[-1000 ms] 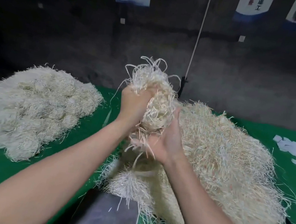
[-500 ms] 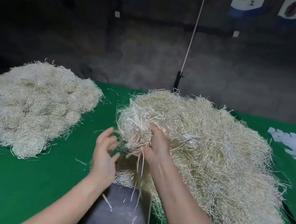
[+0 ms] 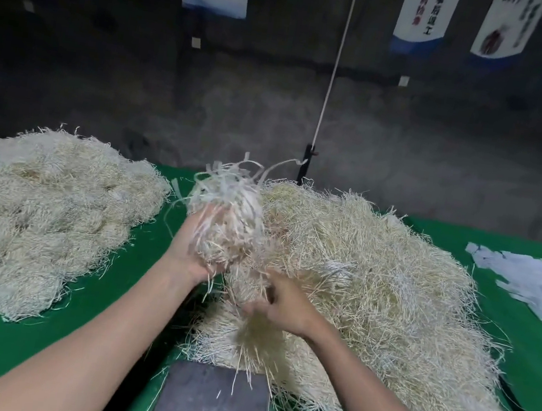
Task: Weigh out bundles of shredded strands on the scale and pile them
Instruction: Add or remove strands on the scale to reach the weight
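Straw-pale shredded strands crowd a green cloth-covered table (image 3: pixel 1 359) as a person works with bare hands. The left hand (image 3: pixel 192 253), palm up, grips a loose bundle of cream, ribbon-like strands (image 3: pixel 227 213), raised above the table between two mounds. The right hand (image 3: pixel 287 305), fingers curled downward, grasps a tuft of thin strands (image 3: pixel 255 338) at the near edge of the large yellowish heap of shredded strands (image 3: pixel 389 290) that sprawls across the table's right half. Just below that tuft lies the dark grey flat scale platform (image 3: pixel 212 404), with a few stray strands scattered on it and the heap's fringe touching its far edge. A second, whiter pile of rounded bundles (image 3: pixel 38 209) sits well apart on the left. Pale blue-white paper sheets (image 3: pixel 534 291) lie at the far right, and a white cord (image 3: pixel 334 68) hangs against the dark wall (image 3: pixel 107 80) behind.
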`<action>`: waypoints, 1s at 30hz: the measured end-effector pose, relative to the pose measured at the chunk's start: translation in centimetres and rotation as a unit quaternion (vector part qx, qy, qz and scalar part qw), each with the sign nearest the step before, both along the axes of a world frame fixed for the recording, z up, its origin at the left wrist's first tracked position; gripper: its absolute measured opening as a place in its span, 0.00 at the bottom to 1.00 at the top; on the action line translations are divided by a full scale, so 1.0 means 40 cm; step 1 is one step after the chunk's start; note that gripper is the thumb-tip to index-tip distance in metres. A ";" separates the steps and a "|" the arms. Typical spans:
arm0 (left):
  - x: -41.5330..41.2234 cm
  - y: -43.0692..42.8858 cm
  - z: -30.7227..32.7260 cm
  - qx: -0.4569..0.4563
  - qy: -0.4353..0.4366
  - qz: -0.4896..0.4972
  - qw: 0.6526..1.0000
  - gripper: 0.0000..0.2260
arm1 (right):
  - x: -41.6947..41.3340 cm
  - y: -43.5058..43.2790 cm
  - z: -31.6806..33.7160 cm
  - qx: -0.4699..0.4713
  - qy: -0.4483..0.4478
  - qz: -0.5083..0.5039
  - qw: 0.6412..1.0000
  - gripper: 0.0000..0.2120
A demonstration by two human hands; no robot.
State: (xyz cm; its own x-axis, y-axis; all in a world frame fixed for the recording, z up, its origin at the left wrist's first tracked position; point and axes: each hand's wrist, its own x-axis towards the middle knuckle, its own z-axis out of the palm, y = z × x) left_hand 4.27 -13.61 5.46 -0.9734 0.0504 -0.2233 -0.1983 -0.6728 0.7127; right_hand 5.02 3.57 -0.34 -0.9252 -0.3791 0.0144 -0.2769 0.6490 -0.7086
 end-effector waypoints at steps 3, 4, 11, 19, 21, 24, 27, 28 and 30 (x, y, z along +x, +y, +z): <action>-0.008 0.041 0.032 -0.305 0.130 -0.202 0.921 0.23 | -0.062 0.051 -0.012 -0.068 0.018 -0.148 0.986 0.08; -0.021 0.056 0.021 -0.419 0.157 -0.265 0.854 0.36 | -0.079 0.066 0.001 -0.143 -0.014 -0.184 0.972 0.08; -0.082 0.144 -0.044 -0.675 0.220 -0.240 0.662 0.14 | -0.140 0.053 0.079 -0.108 0.156 -0.093 0.977 0.08; -0.151 0.141 0.011 -0.084 0.081 -0.095 0.989 0.11 | -0.212 0.148 -0.055 0.133 0.245 -0.055 0.959 0.10; -0.166 0.157 0.033 -0.065 0.068 -0.036 0.995 0.15 | -0.233 0.226 -0.095 0.303 0.232 -0.081 0.921 0.08; -0.174 0.159 0.049 -0.060 0.072 -0.026 0.995 0.05 | -0.244 0.395 -0.153 0.476 0.128 -0.142 0.859 0.13; -0.186 0.140 0.050 -0.072 0.063 0.012 0.995 0.07 | -0.236 0.494 -0.210 0.487 0.089 -0.182 0.849 0.17; -0.186 0.137 0.049 -0.077 0.059 0.020 0.995 0.04 | -0.234 0.498 -0.220 0.480 0.083 -0.176 0.855 0.16; -0.181 0.132 0.047 -0.093 0.037 0.026 0.995 0.05 | -0.243 0.484 -0.212 0.399 0.062 -0.169 0.899 0.11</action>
